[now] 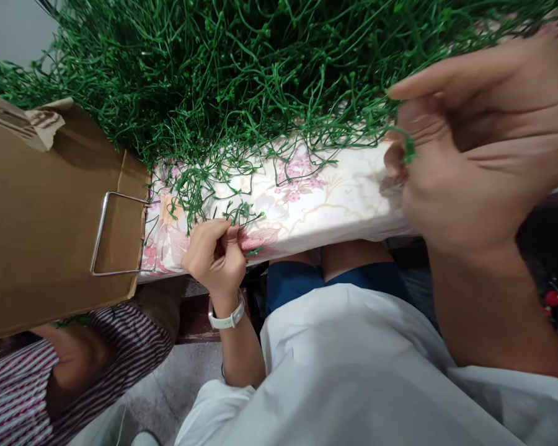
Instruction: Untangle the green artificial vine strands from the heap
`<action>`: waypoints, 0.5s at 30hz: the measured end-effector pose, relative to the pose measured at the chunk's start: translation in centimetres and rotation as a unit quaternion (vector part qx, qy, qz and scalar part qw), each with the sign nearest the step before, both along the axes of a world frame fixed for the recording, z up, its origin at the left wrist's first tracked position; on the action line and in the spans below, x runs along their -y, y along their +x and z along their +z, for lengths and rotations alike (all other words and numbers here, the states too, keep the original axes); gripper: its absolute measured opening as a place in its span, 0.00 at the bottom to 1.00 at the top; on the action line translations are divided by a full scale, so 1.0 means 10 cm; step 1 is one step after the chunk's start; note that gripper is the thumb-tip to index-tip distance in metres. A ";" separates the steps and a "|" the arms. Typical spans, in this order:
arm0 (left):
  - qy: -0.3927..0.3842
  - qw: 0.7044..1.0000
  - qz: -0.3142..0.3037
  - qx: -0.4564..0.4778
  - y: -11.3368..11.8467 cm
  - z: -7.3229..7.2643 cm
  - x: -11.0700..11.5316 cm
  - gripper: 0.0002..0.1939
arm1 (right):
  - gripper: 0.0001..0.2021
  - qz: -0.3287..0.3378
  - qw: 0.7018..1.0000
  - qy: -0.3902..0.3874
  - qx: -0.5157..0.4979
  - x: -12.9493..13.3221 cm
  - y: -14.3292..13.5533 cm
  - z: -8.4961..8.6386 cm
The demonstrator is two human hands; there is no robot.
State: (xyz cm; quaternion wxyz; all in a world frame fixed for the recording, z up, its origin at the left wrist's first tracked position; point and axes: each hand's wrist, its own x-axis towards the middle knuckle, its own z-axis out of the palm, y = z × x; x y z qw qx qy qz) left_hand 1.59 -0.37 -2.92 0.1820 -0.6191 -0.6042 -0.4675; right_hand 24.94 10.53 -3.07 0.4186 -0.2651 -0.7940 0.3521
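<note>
My left hand (216, 255), with a white watch on the wrist, is closed in a pinch on a green plastic sprig (245, 214) at the near edge of the table. My right hand (483, 142) is raised at the right, close to the camera. Its thumb and fingers pinch a thin green plastic stem (408, 147), whose tip pokes out. Beyond both hands lies a large heap of green plastic sprigs (260, 68). Loose pieces trail from it onto the flowered tablecloth (348, 186).
A brown cardboard box piece (51, 217) stands at the left end of the table. A bent metal wire frame (101, 232) sticks out against it. Another person in striped clothing (116, 341) sits at the lower left, partly hidden by the cardboard.
</note>
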 end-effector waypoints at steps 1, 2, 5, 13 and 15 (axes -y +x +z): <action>-0.007 1.000 0.002 0.014 0.00 0.00 0.01 0.05 | 0.16 -0.004 1.000 0.014 0.007 -0.01 0.00 0.00; -0.015 0.999 0.002 0.028 0.00 0.01 0.02 0.05 | 0.17 -0.010 0.999 0.030 0.013 -0.03 -0.01 0.01; -0.038 0.995 -0.005 0.090 0.03 0.02 0.03 0.07 | 0.17 -0.048 0.994 0.089 0.030 -0.07 -0.06 0.10; -0.010 0.976 -0.043 0.214 0.08 0.06 0.02 0.11 | 0.12 -0.152 0.958 0.235 0.063 0.02 -0.18 0.27; -0.005 0.978 -0.049 0.201 0.08 0.07 0.01 0.12 | 0.11 -0.075 0.956 0.278 0.054 0.08 -0.28 0.27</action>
